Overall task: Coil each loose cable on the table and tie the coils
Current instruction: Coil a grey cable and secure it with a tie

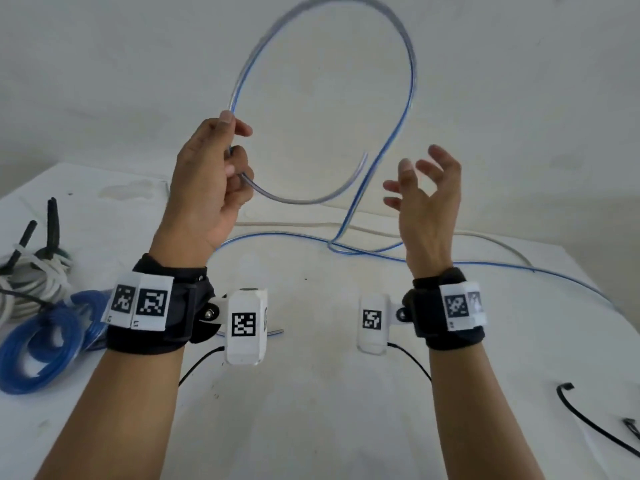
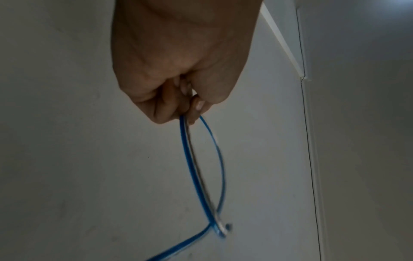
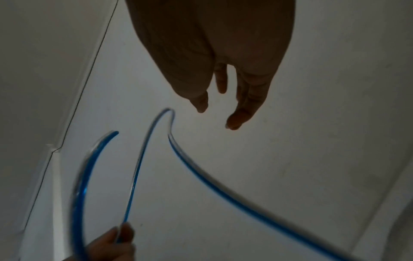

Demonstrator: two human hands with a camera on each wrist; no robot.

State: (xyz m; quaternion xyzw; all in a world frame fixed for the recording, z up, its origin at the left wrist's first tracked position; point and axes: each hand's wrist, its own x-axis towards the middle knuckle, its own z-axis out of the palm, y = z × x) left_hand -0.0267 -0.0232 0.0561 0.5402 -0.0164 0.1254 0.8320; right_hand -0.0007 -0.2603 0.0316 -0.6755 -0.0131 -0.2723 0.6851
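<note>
My left hand [image 1: 221,168] is raised above the table and grips a loose blue cable [image 1: 410,81] near its end. One big loop arches up from the fist and comes down to the table. The cable's free end [image 1: 363,157] curls out below the fist. In the left wrist view the fingers [image 2: 178,98] curl round the blue cable [image 2: 190,159]. My right hand [image 1: 422,188] hovers to the right of the loop, fingers spread, holding nothing. In the right wrist view the fingers [image 3: 236,116] hang just beside the cable's loop [image 3: 166,113] without touching it.
A tied blue coil [image 1: 45,344] and a tied white coil [image 1: 27,282] lie at the table's left edge, with black-handled pliers [image 1: 52,230]. A grey cable [image 1: 485,237] runs across the back. Black zip ties [image 1: 595,424] lie at the right front.
</note>
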